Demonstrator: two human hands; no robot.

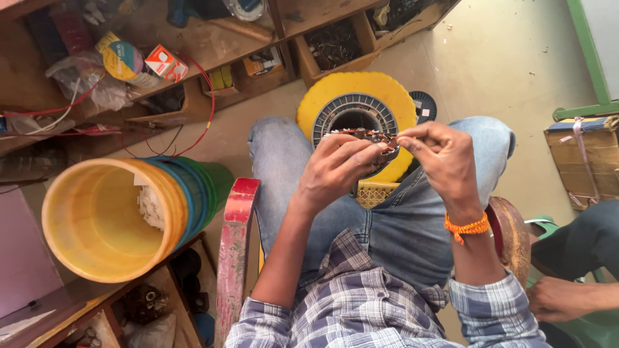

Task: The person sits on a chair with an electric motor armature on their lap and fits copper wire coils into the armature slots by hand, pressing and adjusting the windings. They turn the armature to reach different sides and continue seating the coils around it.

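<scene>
My left hand point(335, 171) grips a small round motor core wound with copper wire point(369, 137), held above my knees. My right hand point(442, 158) pinches at the winding's right edge with thumb and fingertips. An orange thread band point(467, 227) circles my right wrist. Below the hands, on the floor, a ring-shaped grey stator point(354, 111) rests on a yellow disc point(377, 87). I sit on a chair with red arms point(235, 245), wearing jeans and a plaid shirt.
A stack of yellow, blue and green buckets point(122, 216) lies on its side at left. Wooden shelves point(193, 48) with tape rolls, boxes and red wires fill the top. A cardboard box point(583, 158) stands at right. Another person's hand point(558, 298) rests at lower right.
</scene>
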